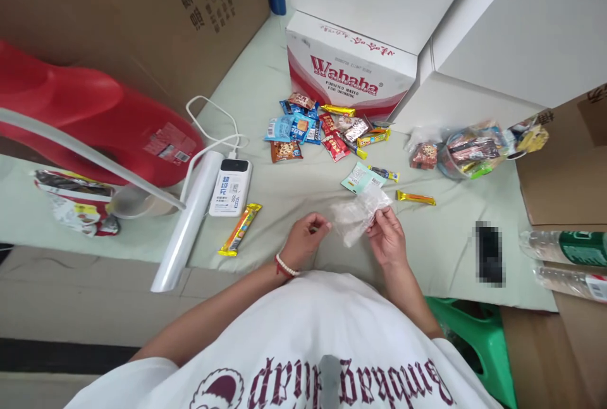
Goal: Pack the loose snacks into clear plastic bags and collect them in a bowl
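Observation:
A clear, crumpled plastic bag (353,216) hangs over the front of the table. My right hand (387,238) pinches its right side between thumb and fingers. My left hand (306,241), with a beaded bracelet at the wrist, is closed in a pinch beside the bag's left edge; whether its fingertips grip anything is too small to tell. Just behind the bag lie a pale green packet (356,177) and a small yellow-and-blue snack stick (384,173). Another yellow snack stick (415,198) rests to the right of my right hand.
Several snack packets (298,128) are heaped before a Wahaba-style white-and-red carton (351,74). A bowl of snacks (448,162) stands right. Left are a power bank (231,188), a yellow snack bar (240,230), a white lamp (190,219) and a red plastic object (104,118). Bottles (564,246) lie far right.

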`<state>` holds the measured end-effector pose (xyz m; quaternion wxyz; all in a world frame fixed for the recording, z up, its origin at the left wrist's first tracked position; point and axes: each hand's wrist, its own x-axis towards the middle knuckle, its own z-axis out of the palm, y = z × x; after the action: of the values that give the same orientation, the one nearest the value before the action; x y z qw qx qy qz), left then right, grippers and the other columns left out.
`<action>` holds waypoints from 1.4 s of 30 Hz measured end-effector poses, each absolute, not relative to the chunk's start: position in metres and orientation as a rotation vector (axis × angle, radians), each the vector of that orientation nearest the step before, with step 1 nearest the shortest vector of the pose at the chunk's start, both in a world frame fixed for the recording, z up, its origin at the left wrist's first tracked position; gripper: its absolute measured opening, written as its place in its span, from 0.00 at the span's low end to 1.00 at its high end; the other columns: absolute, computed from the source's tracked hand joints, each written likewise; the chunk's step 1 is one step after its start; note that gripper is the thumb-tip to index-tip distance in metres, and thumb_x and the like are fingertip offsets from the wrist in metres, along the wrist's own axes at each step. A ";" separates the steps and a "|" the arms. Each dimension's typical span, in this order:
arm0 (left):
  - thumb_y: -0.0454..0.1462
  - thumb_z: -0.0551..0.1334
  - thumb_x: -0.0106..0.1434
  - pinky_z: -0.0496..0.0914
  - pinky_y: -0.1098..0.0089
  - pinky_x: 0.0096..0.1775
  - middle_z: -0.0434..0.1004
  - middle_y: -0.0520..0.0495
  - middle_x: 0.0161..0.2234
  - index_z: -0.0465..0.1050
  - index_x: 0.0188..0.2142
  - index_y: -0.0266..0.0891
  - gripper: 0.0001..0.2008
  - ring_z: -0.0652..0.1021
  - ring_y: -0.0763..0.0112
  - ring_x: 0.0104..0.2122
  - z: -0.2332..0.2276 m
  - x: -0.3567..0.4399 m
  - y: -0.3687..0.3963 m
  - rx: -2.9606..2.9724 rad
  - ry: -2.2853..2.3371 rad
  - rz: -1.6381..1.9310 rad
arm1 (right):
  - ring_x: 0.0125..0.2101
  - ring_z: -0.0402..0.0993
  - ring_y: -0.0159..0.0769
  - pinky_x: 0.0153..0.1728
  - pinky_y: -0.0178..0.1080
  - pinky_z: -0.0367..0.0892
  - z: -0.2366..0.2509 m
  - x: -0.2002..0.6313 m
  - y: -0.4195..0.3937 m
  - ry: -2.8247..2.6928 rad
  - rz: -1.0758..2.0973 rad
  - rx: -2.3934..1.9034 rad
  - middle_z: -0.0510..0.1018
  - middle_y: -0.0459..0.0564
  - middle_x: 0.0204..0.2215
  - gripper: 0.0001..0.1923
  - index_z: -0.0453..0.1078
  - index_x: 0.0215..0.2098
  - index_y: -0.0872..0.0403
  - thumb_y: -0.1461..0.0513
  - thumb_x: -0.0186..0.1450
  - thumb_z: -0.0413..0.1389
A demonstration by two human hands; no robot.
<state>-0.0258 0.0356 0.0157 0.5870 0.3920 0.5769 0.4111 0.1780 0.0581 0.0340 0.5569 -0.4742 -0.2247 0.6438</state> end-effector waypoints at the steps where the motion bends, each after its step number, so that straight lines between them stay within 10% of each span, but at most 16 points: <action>1: 0.49 0.65 0.62 0.64 0.70 0.34 0.70 0.53 0.27 0.70 0.30 0.39 0.16 0.68 0.73 0.28 0.018 -0.030 0.036 0.954 1.401 1.040 | 0.24 0.64 0.27 0.27 0.32 0.65 0.036 0.181 0.060 -0.586 1.514 -1.141 0.70 0.39 0.25 0.16 0.71 0.32 0.50 0.54 0.57 0.72; 8: 0.52 0.71 0.57 0.69 0.55 0.55 0.74 0.35 0.55 0.72 0.55 0.40 0.31 0.73 0.53 0.55 0.036 -0.022 0.051 1.667 1.229 1.177 | 0.23 0.60 0.27 0.25 0.31 0.59 0.042 0.183 0.061 -0.762 1.504 -1.246 0.68 0.39 0.24 0.19 0.71 0.33 0.50 0.49 0.57 0.71; 12: 0.51 0.65 0.65 0.70 0.61 0.47 0.80 0.43 0.38 0.78 0.39 0.40 0.17 0.78 0.62 0.40 0.028 -0.016 0.063 1.448 1.170 0.994 | 0.19 0.53 0.26 0.20 0.32 0.51 0.044 0.186 0.061 -0.803 1.515 -1.369 0.65 0.38 0.21 0.21 0.71 0.34 0.50 0.47 0.55 0.71; 22: 0.58 0.75 0.47 0.57 0.73 0.24 0.64 0.56 0.19 0.70 0.22 0.37 0.28 0.62 0.78 0.21 0.010 -0.065 0.097 0.743 1.272 1.014 | 0.21 0.58 0.29 0.23 0.34 0.55 0.043 0.236 0.047 -1.095 1.710 -1.631 0.68 0.41 0.22 0.24 0.72 0.32 0.52 0.43 0.55 0.68; 29: 0.59 0.70 0.52 0.53 0.72 0.22 0.57 0.58 0.15 0.62 0.18 0.41 0.29 0.60 0.79 0.18 -0.002 -0.056 0.099 0.825 1.397 0.990 | 0.29 0.68 0.36 0.36 0.40 0.66 0.053 0.208 0.051 -1.729 0.710 -1.685 0.76 0.49 0.34 0.14 0.75 0.37 0.51 0.51 0.71 0.55; 34: 0.60 0.69 0.53 0.53 0.72 0.22 0.58 0.58 0.15 0.63 0.20 0.41 0.28 0.61 0.79 0.17 -0.001 -0.052 0.096 0.824 1.349 0.977 | 0.40 0.73 0.43 0.44 0.42 0.68 0.035 0.151 0.059 -1.978 0.927 -1.395 0.77 0.52 0.37 0.10 0.77 0.42 0.48 0.53 0.66 0.62; 42: 0.50 0.76 0.46 0.61 0.73 0.29 0.69 0.56 0.23 0.76 0.32 0.36 0.22 0.67 0.76 0.25 0.003 -0.064 0.081 0.887 1.230 0.924 | 0.23 0.60 0.31 0.26 0.35 0.57 0.006 0.130 0.070 -1.346 1.527 -1.430 0.71 0.42 0.24 0.12 0.74 0.33 0.50 0.51 0.62 0.63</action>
<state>-0.0638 0.0815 0.0027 0.6311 0.3873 0.5374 0.4035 0.1304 0.0699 0.0063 0.3211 -0.5444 -0.5124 0.5814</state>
